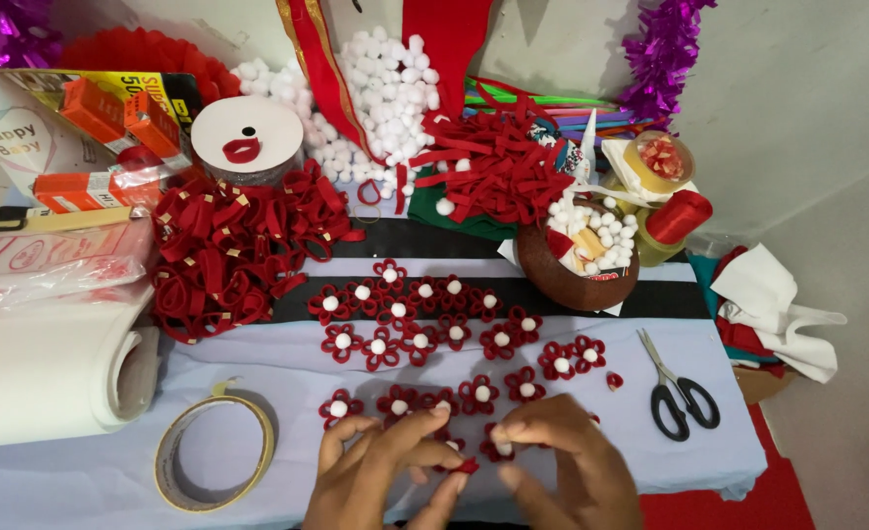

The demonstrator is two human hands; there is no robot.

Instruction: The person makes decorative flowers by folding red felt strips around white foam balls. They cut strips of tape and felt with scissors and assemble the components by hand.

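Observation:
My left hand (380, 471) and my right hand (562, 466) meet at the near edge of the cloth-covered table (287, 368). Together they pinch a small red felt flower (459, 459) with a white pompom, mostly hidden under the fingers. Just beyond the fingertips lie several finished red felt flowers with white pompom centres (424, 319), spread in loose rows across the middle of the table.
Black-handled scissors (678, 388) lie to the right. A tape roll (213, 451) and a white foam roll (52, 368) sit at left. Behind are a heap of red felt loops (223, 250), loose white pompoms (375, 93), a bowl of pompoms (577, 257), ribbon spools and tinsel.

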